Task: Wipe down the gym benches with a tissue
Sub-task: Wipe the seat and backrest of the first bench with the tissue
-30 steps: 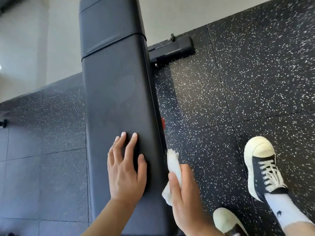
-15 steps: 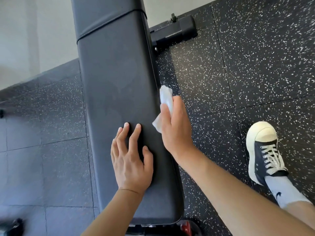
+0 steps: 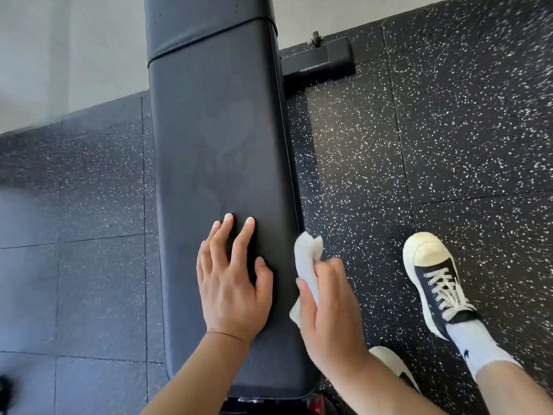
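Two hands: left hand (image 3: 232, 283) flat on bench (image 3: 218, 130), right hand (image 3: 332, 313) gripping tissue (image 3: 306, 256)

My right grip (image 3: 329, 307) has drawn the tissue (image 3: 306, 265) back down the table's (image 3: 215, 139) right edge, level with my flat left grip (image 3: 233, 283).

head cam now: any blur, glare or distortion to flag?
Head view: motion blur smears the speckled floor at the top right; the bench pad shows soft sheen and faint smudges, no hard glare; wide-angle bending at the edges; both hands and the tissue are sharp.
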A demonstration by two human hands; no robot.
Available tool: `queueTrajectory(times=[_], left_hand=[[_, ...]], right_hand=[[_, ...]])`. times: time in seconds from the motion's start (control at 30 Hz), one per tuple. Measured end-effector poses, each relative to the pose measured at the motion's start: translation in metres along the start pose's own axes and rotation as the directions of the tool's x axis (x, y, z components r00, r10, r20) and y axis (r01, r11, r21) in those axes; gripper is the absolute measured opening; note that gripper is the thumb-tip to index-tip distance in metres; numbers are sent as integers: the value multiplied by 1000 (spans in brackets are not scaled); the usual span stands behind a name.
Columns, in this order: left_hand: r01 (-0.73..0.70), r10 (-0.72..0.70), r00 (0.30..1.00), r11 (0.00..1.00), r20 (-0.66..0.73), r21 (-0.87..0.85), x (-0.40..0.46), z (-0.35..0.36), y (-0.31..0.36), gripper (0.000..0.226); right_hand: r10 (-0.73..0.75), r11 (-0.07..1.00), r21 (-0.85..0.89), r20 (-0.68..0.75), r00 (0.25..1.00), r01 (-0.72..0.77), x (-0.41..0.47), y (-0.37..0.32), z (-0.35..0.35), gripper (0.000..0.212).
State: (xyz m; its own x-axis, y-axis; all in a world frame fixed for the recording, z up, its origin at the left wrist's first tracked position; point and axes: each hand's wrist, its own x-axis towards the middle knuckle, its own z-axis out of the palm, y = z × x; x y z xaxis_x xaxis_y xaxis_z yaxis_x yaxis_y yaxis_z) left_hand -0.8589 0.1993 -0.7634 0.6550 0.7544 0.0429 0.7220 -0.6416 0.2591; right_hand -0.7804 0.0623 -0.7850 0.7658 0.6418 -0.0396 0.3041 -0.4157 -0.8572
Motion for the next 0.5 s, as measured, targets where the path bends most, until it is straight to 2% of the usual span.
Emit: queueTrajectory(times=[0.1,0.2,0.33,0.43,0.5], left_hand=[[-7,7,1000,1000,-1,-8,1,-1,1,59],[-7,6,1000,1000,-10,-9,1,-2,2,58],[-8,8,1000,1000,-18,-7,1,-3,2,57],[-5,5,1000,1000,-16,-6,0,-3,1,58],[-5,5,1000,1000,-19,-6,0,-3,1,59]], right_hand=[[-122,987,-103,14,992,123,68,-9,1,14],[-231,930,-285,44,972,234,150,-25,5,18],[-294,782,-523,169,941,339,245,-53,21,46],[-349,665,-592,292,890,455,269,-74,40,41],[-399,625,-564,362,842,539,260,-86,52,30]])
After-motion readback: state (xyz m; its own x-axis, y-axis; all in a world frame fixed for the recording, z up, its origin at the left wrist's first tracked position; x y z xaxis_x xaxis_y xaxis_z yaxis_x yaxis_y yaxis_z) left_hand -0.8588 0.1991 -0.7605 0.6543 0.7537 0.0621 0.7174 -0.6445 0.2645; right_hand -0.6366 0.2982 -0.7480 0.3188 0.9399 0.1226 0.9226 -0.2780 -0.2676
